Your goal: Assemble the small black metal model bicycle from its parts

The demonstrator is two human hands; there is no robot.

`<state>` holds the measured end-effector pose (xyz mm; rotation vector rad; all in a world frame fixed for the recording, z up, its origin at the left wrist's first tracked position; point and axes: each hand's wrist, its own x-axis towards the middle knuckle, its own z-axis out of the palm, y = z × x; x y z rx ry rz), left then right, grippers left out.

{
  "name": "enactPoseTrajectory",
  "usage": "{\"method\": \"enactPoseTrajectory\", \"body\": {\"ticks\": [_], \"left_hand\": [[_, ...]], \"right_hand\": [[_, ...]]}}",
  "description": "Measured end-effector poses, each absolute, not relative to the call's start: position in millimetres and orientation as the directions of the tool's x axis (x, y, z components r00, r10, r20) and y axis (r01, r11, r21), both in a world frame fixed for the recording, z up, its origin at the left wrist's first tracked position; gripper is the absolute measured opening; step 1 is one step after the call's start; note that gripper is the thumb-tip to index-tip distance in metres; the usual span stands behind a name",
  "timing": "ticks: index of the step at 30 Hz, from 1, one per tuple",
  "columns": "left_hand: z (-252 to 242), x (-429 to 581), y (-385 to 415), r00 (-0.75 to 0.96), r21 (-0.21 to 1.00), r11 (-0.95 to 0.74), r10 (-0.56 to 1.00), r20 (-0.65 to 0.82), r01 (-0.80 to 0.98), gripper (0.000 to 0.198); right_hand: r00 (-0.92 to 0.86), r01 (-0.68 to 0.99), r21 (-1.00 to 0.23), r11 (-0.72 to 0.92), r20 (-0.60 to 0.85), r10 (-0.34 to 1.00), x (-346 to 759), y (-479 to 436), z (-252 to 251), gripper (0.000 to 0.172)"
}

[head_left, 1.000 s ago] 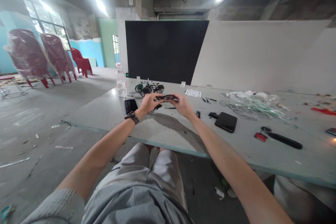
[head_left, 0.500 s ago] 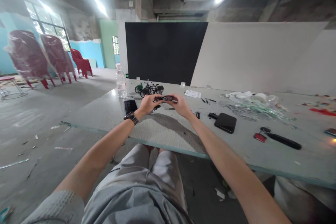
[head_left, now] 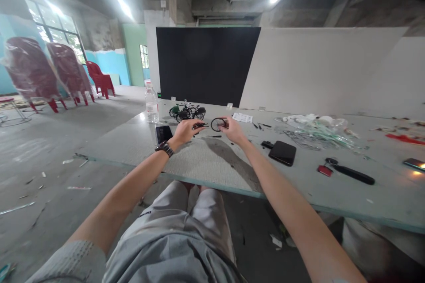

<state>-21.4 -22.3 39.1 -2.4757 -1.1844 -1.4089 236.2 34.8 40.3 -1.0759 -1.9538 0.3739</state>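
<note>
My right hand [head_left: 231, 130] pinches a small dark toy bicycle wheel [head_left: 217, 124] by its right side, its round face turned toward me. To the left, my left hand [head_left: 187, 132] is closed on a small black toy bicycle frame [head_left: 199, 126], partly hidden by the fingers. A narrow gap separates the wheel from the frame. Just beyond my left hand stand several miniature bicycles [head_left: 187, 111], black and green. A thin dark piece [head_left: 216, 136] lies on the table below the wheel.
On the table [head_left: 126, 146], a water bottle [head_left: 152, 105] and a phone [head_left: 164, 134] are at left. A white paper [head_left: 242, 117], a black flat device [head_left: 282, 153], plastic bags and sprues [head_left: 327, 130], and a black-handled tool [head_left: 353, 173] lie right. A black panel [head_left: 206, 66] rises behind.
My hands have moved apart. The wheel, held between both hands before, is now in my right hand alone and turned to show its round face; the frame stays in my left.
</note>
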Motion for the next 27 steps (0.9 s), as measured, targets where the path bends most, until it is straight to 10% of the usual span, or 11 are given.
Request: {"method": "enactPoseTrajectory", "body": {"ticks": [11, 20, 27], "left_hand": [[37.4, -21.0, -20.7, 0.515, 0.173, -0.755, 0.576, 0.635, 0.632, 0.022], [33.7, -21.6, -17.5, 0.577, 0.146, -0.752, 0.601, 0.553, 0.643, 0.023], [29.8, -22.3, -11.3, 0.577, 0.143, -0.765, 0.580, 0.574, 0.628, 0.016]], "right_hand": [[-0.171, 0.754, -0.498, 0.429, 0.482, 0.859, 266.3, 76.9, 14.7, 0.026], [-0.179, 0.964, -0.149, 0.222, 0.259, 0.949, 248.1, 57.4, 28.6, 0.034], [-0.452, 0.737, -0.254, 0.626, 0.503, 0.736, 226.8, 19.6, 49.0, 0.037]]}}
